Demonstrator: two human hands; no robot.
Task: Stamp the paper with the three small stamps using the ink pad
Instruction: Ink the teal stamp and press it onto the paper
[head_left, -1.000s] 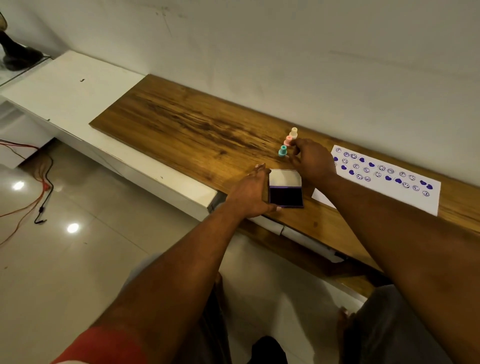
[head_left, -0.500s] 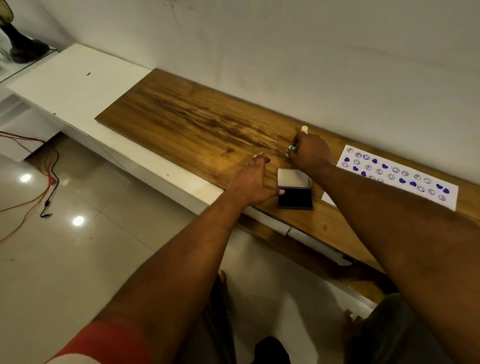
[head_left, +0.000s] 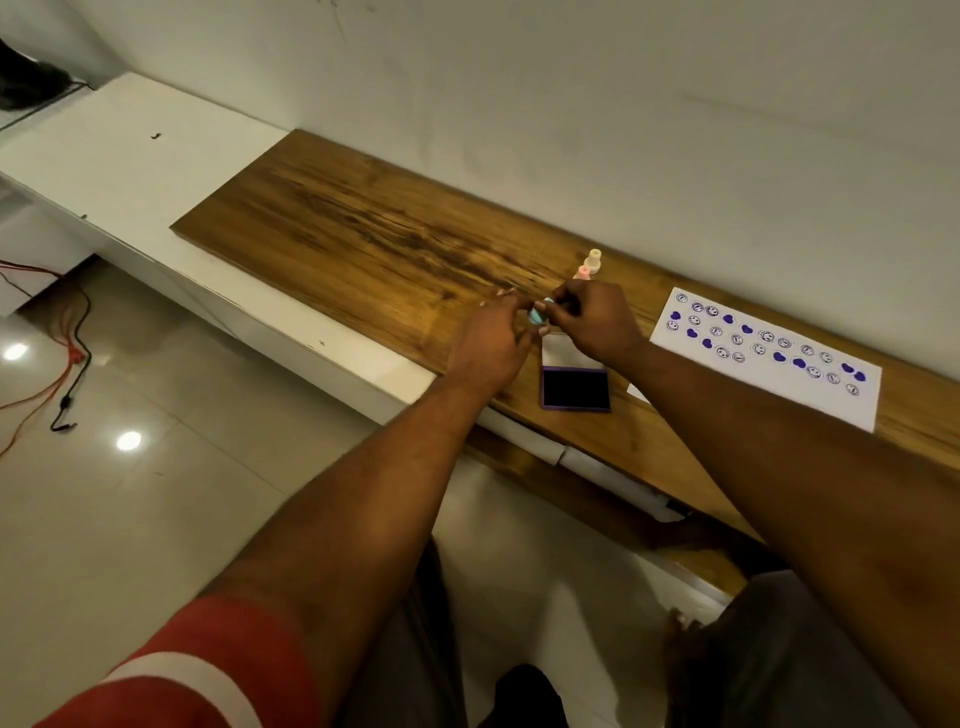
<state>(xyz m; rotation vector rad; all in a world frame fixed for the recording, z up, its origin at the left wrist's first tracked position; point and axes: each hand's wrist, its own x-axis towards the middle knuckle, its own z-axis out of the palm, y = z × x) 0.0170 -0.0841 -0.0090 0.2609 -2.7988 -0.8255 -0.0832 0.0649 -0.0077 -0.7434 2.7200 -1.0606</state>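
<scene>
We pinch the small round teal stamp in our right hand just beyond the open rectangular ink pad on the grained wooden board, our left hand curling at it, grip unclear.

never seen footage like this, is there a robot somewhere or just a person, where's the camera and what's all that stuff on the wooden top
There is no robot here: these are a person's two bare arms. The view comes from one wide camera worn on the head, looking forward and down, so the arms stretch away from the bottom edge. On the wooden top lies an open ink pad, and to its right a white paper already covered with purple hearts and smiley faces. Near the wall stand a pink stamp and a cream stamp. The right hand pinches the teal stamp. The left hand reaches its fingertips to that stamp, but whether its grip closes on it is unclear.
</scene>
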